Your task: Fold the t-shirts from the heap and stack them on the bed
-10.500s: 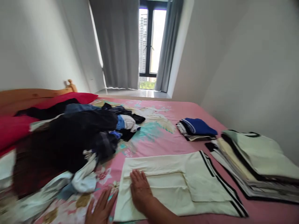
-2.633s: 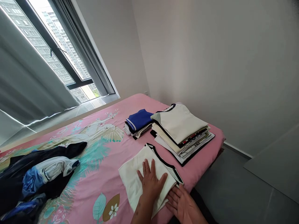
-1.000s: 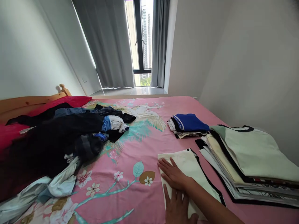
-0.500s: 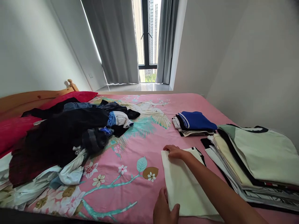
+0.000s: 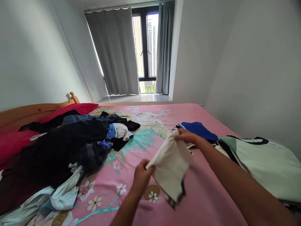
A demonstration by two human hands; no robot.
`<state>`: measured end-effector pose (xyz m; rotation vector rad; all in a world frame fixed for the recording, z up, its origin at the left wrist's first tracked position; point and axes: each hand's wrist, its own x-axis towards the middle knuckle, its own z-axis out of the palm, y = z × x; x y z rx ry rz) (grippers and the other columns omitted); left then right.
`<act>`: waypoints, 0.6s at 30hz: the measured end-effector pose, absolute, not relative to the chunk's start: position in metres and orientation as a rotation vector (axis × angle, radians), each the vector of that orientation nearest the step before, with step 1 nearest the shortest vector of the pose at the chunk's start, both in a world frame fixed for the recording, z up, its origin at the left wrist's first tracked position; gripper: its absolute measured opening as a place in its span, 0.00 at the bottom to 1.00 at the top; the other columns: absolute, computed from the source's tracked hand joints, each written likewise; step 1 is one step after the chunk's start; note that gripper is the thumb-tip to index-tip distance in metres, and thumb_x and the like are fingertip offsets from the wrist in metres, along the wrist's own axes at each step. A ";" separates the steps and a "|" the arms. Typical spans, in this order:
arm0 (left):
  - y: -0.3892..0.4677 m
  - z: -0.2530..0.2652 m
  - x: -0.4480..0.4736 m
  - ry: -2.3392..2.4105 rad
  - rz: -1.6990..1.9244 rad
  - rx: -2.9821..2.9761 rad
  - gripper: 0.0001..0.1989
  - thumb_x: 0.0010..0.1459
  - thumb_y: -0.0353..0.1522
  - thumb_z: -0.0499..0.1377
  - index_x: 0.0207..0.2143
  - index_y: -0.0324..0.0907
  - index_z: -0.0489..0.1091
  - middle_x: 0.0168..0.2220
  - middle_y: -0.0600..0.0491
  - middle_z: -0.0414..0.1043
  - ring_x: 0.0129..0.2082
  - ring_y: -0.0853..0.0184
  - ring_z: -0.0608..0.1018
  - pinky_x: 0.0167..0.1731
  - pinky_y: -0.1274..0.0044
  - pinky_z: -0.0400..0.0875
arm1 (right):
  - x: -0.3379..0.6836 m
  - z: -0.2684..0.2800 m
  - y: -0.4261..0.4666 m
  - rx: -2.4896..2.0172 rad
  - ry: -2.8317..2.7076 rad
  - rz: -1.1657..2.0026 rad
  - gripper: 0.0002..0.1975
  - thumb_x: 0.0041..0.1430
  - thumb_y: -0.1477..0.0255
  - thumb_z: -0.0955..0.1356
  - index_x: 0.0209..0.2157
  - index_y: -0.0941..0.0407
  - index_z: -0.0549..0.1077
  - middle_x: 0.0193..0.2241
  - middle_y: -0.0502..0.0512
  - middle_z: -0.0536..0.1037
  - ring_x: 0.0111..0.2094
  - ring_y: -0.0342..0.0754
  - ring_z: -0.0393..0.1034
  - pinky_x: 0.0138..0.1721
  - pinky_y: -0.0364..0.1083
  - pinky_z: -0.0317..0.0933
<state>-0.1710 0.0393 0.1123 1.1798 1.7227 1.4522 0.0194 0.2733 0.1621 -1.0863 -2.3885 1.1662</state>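
A cream folded garment with black trim (image 5: 172, 164) hangs between my two hands above the bed, slightly blurred by motion. My left hand (image 5: 143, 173) pinches its left corner. Further up and to the right, my right hand (image 5: 187, 137) grips its upper corner. The black edging dangles at the lower end, over the pink bedspread (image 5: 131, 175). Just behind my right hand lies a small stack topped by a blue folded garment (image 5: 198, 130). What kind of garment I hold cannot be told.
On the left is a heap of rumpled dark clothes (image 5: 63, 144), with pale pieces (image 5: 64, 196) at its near end. A taller stack of folded shirts (image 5: 263, 160) stands at the right. Red pillows (image 5: 81, 109) lie by the wooden headboard (image 5: 39, 110).
The cream garment has been lifted off the bed and tilted, its black edge now hanging down. Both hands have risen, the left now gripping a corner. The view has tipped upward.
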 end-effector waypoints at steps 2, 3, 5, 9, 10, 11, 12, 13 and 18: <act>0.072 0.152 -0.205 1.750 1.496 1.280 0.07 0.44 0.35 0.58 0.25 0.40 0.68 0.22 0.59 0.68 0.25 0.71 0.70 0.28 0.80 0.64 | 0.026 0.191 0.286 -1.021 -2.296 1.008 0.13 0.44 0.68 0.64 0.35 0.57 0.68 0.27 0.47 0.72 0.29 0.42 0.66 0.30 0.40 0.59; 0.086 0.166 -0.220 1.773 1.498 1.333 0.07 0.45 0.35 0.58 0.26 0.41 0.69 0.23 0.58 0.69 0.26 0.70 0.71 0.30 0.80 0.64 | 0.027 0.199 0.289 -0.997 -2.266 0.931 0.12 0.45 0.67 0.64 0.34 0.57 0.68 0.26 0.47 0.71 0.29 0.42 0.65 0.30 0.40 0.57; 0.107 0.177 -0.241 1.833 1.511 1.413 0.07 0.47 0.34 0.58 0.29 0.42 0.71 0.28 0.57 0.72 0.32 0.68 0.73 0.36 0.77 0.66 | 0.028 0.201 0.287 -0.969 -2.234 0.788 0.09 0.46 0.67 0.64 0.31 0.56 0.68 0.25 0.47 0.70 0.28 0.42 0.63 0.30 0.41 0.56; 0.113 0.137 -0.258 1.992 1.493 1.544 0.06 0.45 0.26 0.59 0.27 0.44 0.74 0.41 0.53 0.71 0.47 0.64 0.70 0.51 0.69 0.60 | 0.025 0.148 0.257 -0.948 -2.243 0.557 0.05 0.43 0.73 0.64 0.26 0.56 0.69 0.28 0.52 0.72 0.34 0.47 0.64 0.38 0.45 0.56; 0.108 0.119 -0.259 2.034 1.466 1.555 0.07 0.44 0.25 0.59 0.25 0.44 0.75 0.41 0.52 0.70 0.48 0.63 0.69 0.52 0.68 0.59 | 0.024 0.127 0.245 -0.949 -2.246 0.517 0.06 0.43 0.74 0.64 0.27 0.56 0.70 0.30 0.53 0.72 0.37 0.48 0.65 0.40 0.46 0.57; 0.101 0.098 -0.258 2.075 1.431 1.553 0.09 0.43 0.23 0.59 0.24 0.44 0.75 0.40 0.52 0.70 0.47 0.63 0.69 0.52 0.68 0.60 | 0.025 0.104 0.232 -0.954 -2.254 0.488 0.06 0.44 0.76 0.63 0.27 0.56 0.70 0.31 0.54 0.72 0.37 0.49 0.65 0.42 0.48 0.57; 0.093 0.077 -0.257 2.110 1.390 1.545 0.10 0.42 0.22 0.59 0.23 0.45 0.76 0.39 0.52 0.71 0.46 0.63 0.70 0.51 0.67 0.61 | 0.026 0.081 0.218 -0.962 -2.264 0.468 0.07 0.44 0.77 0.63 0.27 0.56 0.70 0.30 0.55 0.72 0.37 0.50 0.65 0.42 0.49 0.57; 0.085 0.057 -0.255 2.144 1.350 1.531 0.11 0.40 0.21 0.60 0.22 0.45 0.76 0.38 0.52 0.71 0.44 0.63 0.71 0.50 0.67 0.63 | 0.027 0.058 0.206 -0.968 -2.275 0.457 0.09 0.43 0.79 0.62 0.27 0.56 0.70 0.30 0.55 0.73 0.37 0.50 0.65 0.41 0.49 0.58; 0.056 -0.009 -0.253 2.206 1.226 1.508 0.13 0.43 0.22 0.58 0.25 0.47 0.78 0.36 0.51 0.72 0.41 0.63 0.73 0.46 0.67 0.68 | 0.041 -0.020 0.166 -0.982 -2.251 0.350 0.13 0.51 0.81 0.60 0.33 0.56 0.72 0.42 0.59 0.72 0.48 0.52 0.63 0.48 0.54 0.59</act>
